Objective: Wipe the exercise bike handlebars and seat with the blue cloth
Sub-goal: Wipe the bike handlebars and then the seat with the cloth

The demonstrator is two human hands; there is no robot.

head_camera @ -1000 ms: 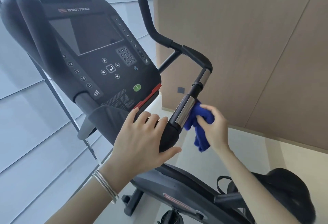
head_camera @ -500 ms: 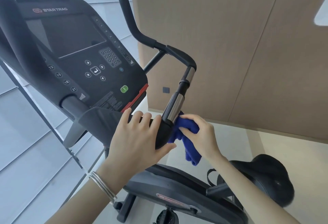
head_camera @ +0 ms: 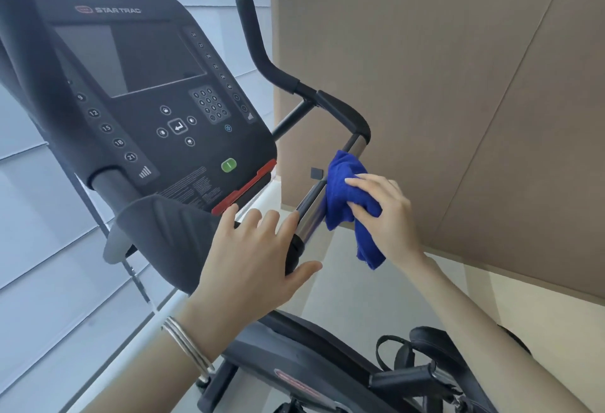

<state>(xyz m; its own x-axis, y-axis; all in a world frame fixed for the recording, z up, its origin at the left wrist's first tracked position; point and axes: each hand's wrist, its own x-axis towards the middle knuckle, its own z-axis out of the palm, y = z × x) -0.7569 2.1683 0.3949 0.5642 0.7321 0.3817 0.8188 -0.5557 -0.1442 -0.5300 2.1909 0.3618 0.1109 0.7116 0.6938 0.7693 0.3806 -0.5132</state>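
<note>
Two hands, right hand (head_camera: pixel 384 213) presses one cloth (head_camera: pixel 343 196).

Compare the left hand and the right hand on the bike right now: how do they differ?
The left hand is bare and rests on the black end of the handlebar; the right hand presses the blue cloth against the chrome grip section higher up. The left wrist carries silver bangles; the right wrist is bare. Both are on the same handlebar.

Bright, even daylight, pale glare on the console screen (head_camera: pixel 131 55) — wide-angle bending at edges, slightly soft.
</note>
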